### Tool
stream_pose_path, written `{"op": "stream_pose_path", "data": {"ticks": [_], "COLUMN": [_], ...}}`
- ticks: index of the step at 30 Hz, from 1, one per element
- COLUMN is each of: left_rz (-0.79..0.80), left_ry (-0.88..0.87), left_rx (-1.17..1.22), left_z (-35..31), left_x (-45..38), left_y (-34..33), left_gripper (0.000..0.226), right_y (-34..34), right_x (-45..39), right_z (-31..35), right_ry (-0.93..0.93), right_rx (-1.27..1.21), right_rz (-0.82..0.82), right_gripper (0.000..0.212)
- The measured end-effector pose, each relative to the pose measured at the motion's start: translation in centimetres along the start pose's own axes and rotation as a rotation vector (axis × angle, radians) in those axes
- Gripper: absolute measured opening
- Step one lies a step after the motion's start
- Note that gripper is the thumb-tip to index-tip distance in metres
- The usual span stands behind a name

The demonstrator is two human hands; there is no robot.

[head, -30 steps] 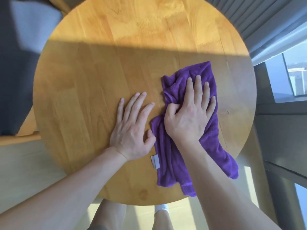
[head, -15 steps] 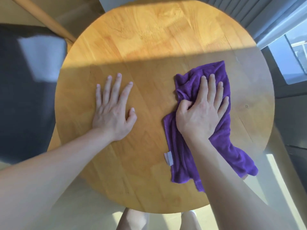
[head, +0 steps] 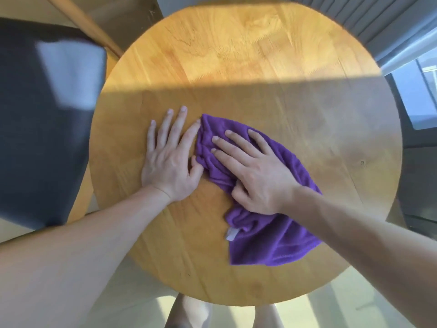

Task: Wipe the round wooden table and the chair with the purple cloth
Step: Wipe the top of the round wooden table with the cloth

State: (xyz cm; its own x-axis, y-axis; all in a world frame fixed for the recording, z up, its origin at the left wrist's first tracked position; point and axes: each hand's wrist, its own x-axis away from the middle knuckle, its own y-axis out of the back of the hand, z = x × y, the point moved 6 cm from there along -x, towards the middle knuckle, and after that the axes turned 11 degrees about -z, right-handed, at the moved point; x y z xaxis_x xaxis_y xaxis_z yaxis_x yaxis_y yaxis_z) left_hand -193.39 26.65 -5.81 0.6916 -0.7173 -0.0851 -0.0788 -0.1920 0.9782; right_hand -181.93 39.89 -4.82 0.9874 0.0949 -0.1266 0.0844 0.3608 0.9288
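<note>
- At the bottom edge, below the table rim, the person's legs (head: 186,311) show against a pale floor (head: 354,308); they are blurred, so I cannot tell more about them.
- The round wooden table (head: 248,55) fills the middle of the view, its near part in shade and its far part in a band of sunlight.
- The purple cloth (head: 272,242) lies crumpled on the shaded near half of the tabletop, right of centre, with a small white tag (head: 231,234) at its near left edge.
- The right hand (head: 255,171) lies flat on top of the cloth, palm down, fingers spread and pointing toward the left, the thumb tucked into a fold of fabric.
- The left hand (head: 169,162) rests palm down on bare wood just beside the cloth, fingers spread; its index finger and thumb touch the cloth's left edge.
- To the left of the table stands a chair (head: 42,129) with a dark seat and a light wooden frame, its edge close to the table rim.
- Beyond the table on the right are grey vertical slats (head: 369,15) and a window (head: 421,95).
</note>
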Motion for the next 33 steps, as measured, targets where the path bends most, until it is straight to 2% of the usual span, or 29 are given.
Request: {"op": "stream_pose_path", "data": {"ticks": [2, 3, 7, 9, 11, 13, 15, 19, 21, 23, 26, 29, 31, 33], "left_rz": [-0.016, -0.023, -0.032, -0.030, -0.022, -0.016, -0.012, -0.028, -0.032, -0.024, -0.009, -0.003, 0.001, -0.003], "left_ry": [0.004, 0.005, -0.002, -0.004, -0.005, -0.007, -0.014, -0.011, -0.001, 0.003, -0.005, -0.009, -0.010, -0.014], "left_rx": [0.002, 0.008, 0.014, 0.008, 0.000, -0.004, -0.002, 0.001, 0.010, 0.006, -0.005, -0.006, -0.002, -0.007], "left_z": [0.0, 0.0, 0.1, 0.1, 0.0, 0.0, 0.1, 0.0, 0.0, 0.0, 0.0, 0.1, 0.1, 0.3], "left_x": [-0.1, -0.2, -0.4, -0.1, 0.0, 0.0, 0.0, 0.0, -0.2, -0.3, -0.2, 0.1, 0.0, -0.1], "left_y": [0.0, 0.0, -0.2, -0.2, -0.1, -0.1, -0.1, 0.1, 0.1, 0.1, 0.0, -0.1, -0.2, -0.2], "left_gripper": [0.077, 0.077, 0.077, 0.078, 0.078, 0.073, 0.067, 0.072, 0.077, 0.078, 0.075, 0.066, 0.063, 0.064], "right_y": [1.0, 1.5, 2.1, 1.4, 0.3, -1.0, -1.8, -0.4, 0.6, 1.2, 0.7, -0.5, -1.1, -1.3], "right_x": [-0.1, -0.3, -1.5, -2.4, -3.1, -3.4, -2.8, -1.4, -1.4, -1.7, -2.6, -3.1, -3.0, -2.6], "right_z": [-2.7, -4.1, -5.6, -3.8, -1.4, 1.2, 2.8, -0.3, -2.6, -3.4, -1.7, 0.5, 1.6, 1.9], "right_ry": [0.046, -0.022, -0.516, -0.720, -0.836, -0.738, -0.496, -0.135, -0.182, -0.363, -0.628, -0.803, -0.789, -0.647], "right_rx": [-0.012, -0.016, 0.036, 0.067, 0.060, 0.042, 0.032, -0.009, -0.044, -0.051, -0.014, 0.020, 0.018, -0.004], "right_rz": [0.006, -0.034, -0.266, -0.322, -0.321, -0.236, -0.121, -0.014, -0.057, -0.171, -0.288, -0.315, -0.290, -0.225], "right_gripper": [0.074, 0.073, 0.069, 0.072, 0.078, 0.078, 0.075, 0.076, 0.073, 0.070, 0.068, 0.073, 0.074, 0.074]}}
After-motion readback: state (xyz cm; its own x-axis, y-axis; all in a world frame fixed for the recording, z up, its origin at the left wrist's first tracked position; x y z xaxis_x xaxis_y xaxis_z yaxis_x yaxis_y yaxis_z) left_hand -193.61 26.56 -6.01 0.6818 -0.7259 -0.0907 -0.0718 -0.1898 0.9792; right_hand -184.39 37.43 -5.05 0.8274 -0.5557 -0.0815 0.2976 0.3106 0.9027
